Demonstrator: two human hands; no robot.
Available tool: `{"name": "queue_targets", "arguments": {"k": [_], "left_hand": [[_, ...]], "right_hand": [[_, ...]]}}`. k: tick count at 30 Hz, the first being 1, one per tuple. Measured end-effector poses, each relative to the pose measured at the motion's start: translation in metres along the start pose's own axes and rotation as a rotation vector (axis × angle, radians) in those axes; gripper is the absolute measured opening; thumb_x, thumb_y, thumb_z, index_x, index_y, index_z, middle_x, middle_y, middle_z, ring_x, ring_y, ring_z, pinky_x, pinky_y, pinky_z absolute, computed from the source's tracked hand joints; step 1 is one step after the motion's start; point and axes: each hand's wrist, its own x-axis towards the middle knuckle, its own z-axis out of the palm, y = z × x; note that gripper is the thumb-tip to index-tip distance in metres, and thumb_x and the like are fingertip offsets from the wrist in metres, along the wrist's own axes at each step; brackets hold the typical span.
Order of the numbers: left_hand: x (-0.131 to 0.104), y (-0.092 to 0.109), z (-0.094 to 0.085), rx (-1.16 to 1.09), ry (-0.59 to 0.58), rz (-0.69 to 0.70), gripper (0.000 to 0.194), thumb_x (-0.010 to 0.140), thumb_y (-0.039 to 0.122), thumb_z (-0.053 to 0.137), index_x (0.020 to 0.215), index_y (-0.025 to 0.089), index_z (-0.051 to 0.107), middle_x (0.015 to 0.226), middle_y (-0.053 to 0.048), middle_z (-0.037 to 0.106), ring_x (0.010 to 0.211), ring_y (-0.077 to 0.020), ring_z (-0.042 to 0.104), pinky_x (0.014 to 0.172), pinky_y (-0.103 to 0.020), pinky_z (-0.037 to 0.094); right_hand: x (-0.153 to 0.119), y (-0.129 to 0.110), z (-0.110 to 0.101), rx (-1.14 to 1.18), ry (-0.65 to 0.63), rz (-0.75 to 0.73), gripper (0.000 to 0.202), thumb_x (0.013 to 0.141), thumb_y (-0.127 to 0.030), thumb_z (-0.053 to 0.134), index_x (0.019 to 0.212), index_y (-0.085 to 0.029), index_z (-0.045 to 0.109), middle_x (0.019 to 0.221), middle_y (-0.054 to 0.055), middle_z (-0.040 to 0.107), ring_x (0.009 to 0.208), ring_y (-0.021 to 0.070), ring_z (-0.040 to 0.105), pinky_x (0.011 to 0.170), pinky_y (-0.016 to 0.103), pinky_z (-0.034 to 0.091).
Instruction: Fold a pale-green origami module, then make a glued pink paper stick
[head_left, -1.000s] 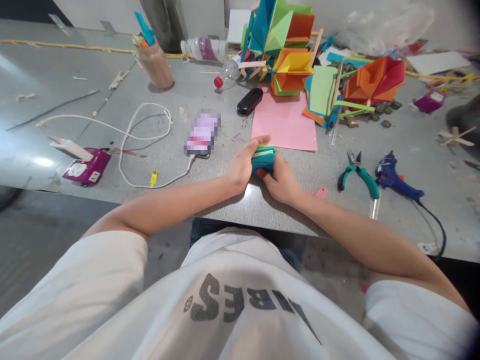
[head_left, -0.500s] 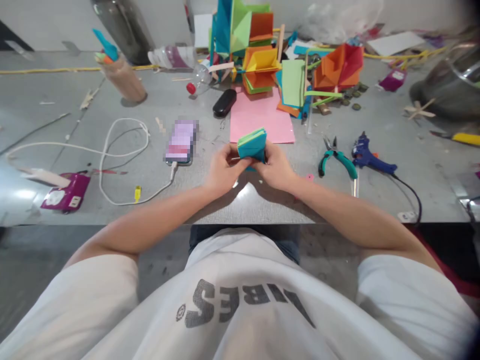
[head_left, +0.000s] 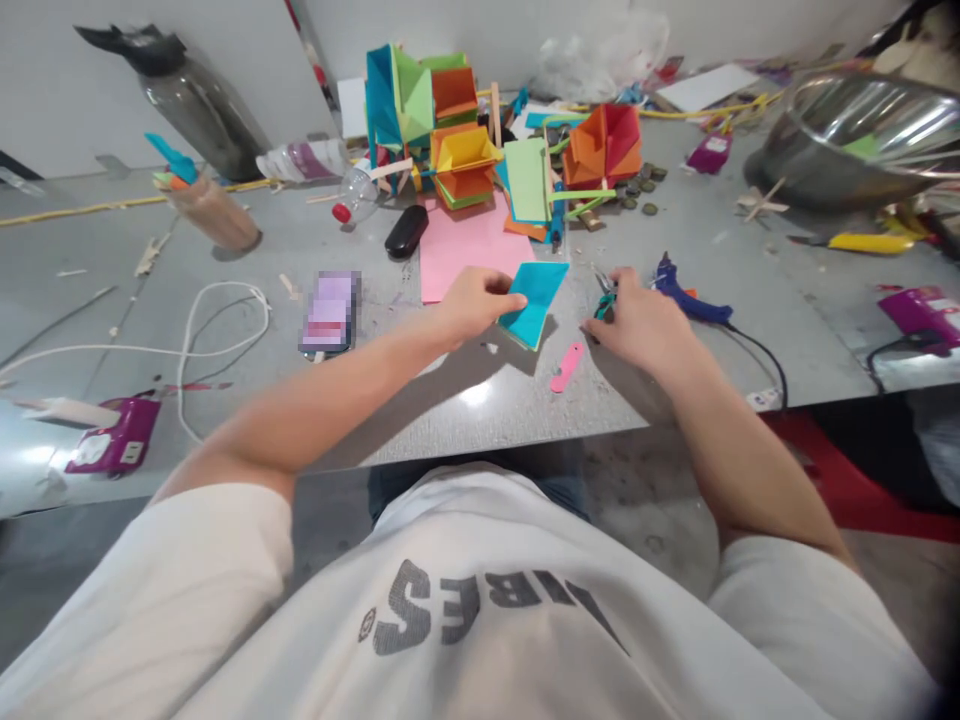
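Observation:
My left hand (head_left: 480, 302) pinches a folded piece of blue paper (head_left: 535, 300) by its left edge, with a thin green edge showing along the bottom. The paper is tilted above the grey table. To the right, my right hand (head_left: 643, 318) curls over the pliers (head_left: 604, 302) with teal handles; much of the tool is hidden under the fingers. A pink flat strip with holes (head_left: 567, 368) lies between the hands, near the table's front. Behind the left hand lies a sheet of pink paper (head_left: 450, 255).
Folded colored paper boxes (head_left: 461, 160) stand at the back. A blue glue gun (head_left: 690, 297) with its cord lies beyond my right hand. A yellow-handled cutter (head_left: 870, 243) and a metal bowl (head_left: 795, 150) are at right; a phone (head_left: 330, 308) and a white cable (head_left: 184, 340) at left.
My right hand has let go of the folded paper and moved right onto the pliers. The left hand keeps the paper, now turned at a slant. The camera view has shifted.

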Motion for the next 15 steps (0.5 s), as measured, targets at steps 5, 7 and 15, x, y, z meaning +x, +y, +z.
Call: {"name": "queue_targets", "arguments": {"k": [5,7,15], "left_hand": [[0.061,0.01,0.039,0.338,-0.137,0.03,0.041,0.085,0.021,0.085,0.053,0.021,0.058,0.056,0.002,0.05,0.062,-0.0146,0.052,0.069,-0.035,0.045],[0.072,0.009,0.051,0.502,-0.127,0.128,0.051,0.085,0.023,0.086,0.05,0.022,0.05,0.055,0.002,0.046,0.066,-0.0167,0.054,0.074,-0.037,0.046],[0.097,-0.004,0.092,0.613,-0.078,0.321,0.02,0.095,0.03,0.081,0.08,0.019,0.076,0.09,-0.01,0.079,0.093,-0.026,0.07,0.089,-0.04,0.049]], "right_hand": [[-0.007,0.023,0.03,0.444,0.127,-0.021,0.072,0.08,-0.033,0.079,0.149,-0.024,0.059,0.069,-0.003,0.063,0.066,0.0264,0.063,0.068,0.042,0.05],[-0.008,0.025,0.027,0.542,0.152,0.023,0.07,0.081,-0.034,0.077,0.148,-0.025,0.057,0.068,-0.007,0.058,0.064,0.0228,0.059,0.067,0.04,0.049],[-0.018,0.02,0.023,0.492,0.289,-0.137,0.073,0.095,-0.044,0.07,0.161,-0.024,0.048,0.084,-0.002,0.067,0.065,0.0223,0.062,0.07,0.042,0.053]]}}
